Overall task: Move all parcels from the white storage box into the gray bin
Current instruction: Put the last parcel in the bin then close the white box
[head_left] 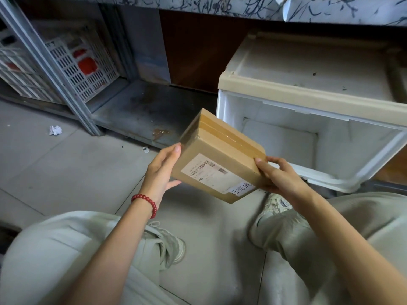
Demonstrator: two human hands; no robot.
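Note:
A brown cardboard parcel (220, 157) with a white shipping label and tape hangs tilted above the floor, just left of the white storage box (330, 106). My left hand (160, 172) grips its left edge and wears a red bead bracelet. My right hand (279, 175) holds its right lower corner. The box's pulled-out drawer shows a bare white bottom with no parcel visible in it. No gray bin is in view.
A metal shelf post (48, 69) and white perforated crates (83, 62) stand at the left. A low dark metal shelf base (143, 111) lies behind the parcel. A crumpled paper scrap (55, 130) is on the gray floor. My knees and shoes fill the foreground.

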